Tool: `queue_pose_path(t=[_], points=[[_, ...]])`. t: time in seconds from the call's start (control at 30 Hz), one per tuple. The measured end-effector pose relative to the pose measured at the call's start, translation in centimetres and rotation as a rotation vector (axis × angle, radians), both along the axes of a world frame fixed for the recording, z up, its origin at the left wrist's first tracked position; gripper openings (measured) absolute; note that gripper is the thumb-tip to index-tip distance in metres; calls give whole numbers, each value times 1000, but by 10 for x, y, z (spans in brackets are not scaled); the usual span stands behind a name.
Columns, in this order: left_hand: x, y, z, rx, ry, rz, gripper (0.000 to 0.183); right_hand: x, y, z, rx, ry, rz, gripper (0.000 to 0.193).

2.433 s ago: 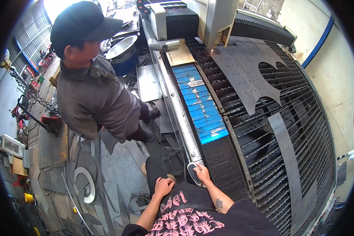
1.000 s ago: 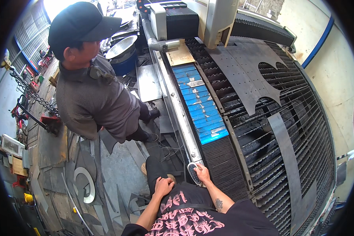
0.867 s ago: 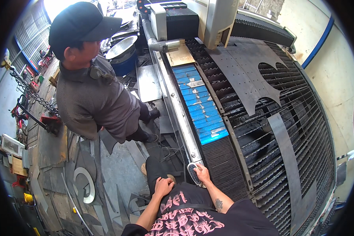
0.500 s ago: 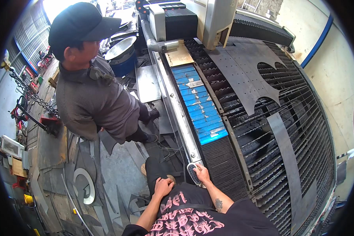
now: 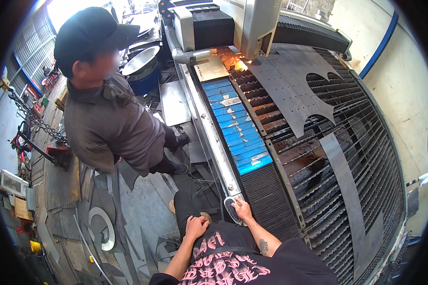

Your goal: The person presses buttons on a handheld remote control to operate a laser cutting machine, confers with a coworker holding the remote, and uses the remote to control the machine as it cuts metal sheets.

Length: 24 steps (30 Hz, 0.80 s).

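My right hand (image 5: 243, 210) is closed round an oval handheld remote control (image 5: 231, 207) with a pale rim and a dark button face, held beside the machine's long rail. Resting on my dark-trousered leg, my left hand (image 5: 196, 227) is empty with its fingers laid out. Ahead, a metal cutting machine's pale upright head housing (image 5: 256, 28) stands over the slatted bed. Orange sparks (image 5: 235, 61) glow at its foot, beside a grey steel sheet (image 5: 290, 85) with small holes and curved cut-outs.
A person (image 5: 109, 104) in a dark cap and grey shirt stands at my left, turned toward the machine. Blue panels (image 5: 238, 126) line the bed's near side. A steel strip (image 5: 342, 183) lies on the slats (image 5: 314, 166). Metal offcuts and a ring (image 5: 108, 229) litter the floor.
Bright orange sparks and glow have appeared under the cutting head, lighting the slats below. The view has shifted slightly. Both my hands keep their places.
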State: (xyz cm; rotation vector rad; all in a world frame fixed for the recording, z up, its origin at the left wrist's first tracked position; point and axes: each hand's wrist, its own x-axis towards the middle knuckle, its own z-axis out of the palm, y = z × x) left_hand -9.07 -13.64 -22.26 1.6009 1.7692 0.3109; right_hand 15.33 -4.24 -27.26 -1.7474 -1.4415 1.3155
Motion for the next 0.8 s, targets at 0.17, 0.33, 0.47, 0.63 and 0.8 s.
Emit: queue_pose_path(t=[0.17, 0.33, 0.47, 0.63, 0.8], points=[[1, 2, 1, -3, -7, -2, 22, 3, 0, -7, -1, -9, -2, 44], [0, 1, 1, 1, 12, -13, 22, 1, 0, -6, -1, 11, -5, 44], [0, 1, 1, 2, 2, -10, 22, 1, 0, -1, 10, 23, -4, 43], [0, 2, 2, -12, -4, -7, 22, 0, 0, 0, 14, 26, -16, 42], [0, 2, 2, -7, -3, -13, 22, 0, -1, -1, 4, 31, -18, 42]])
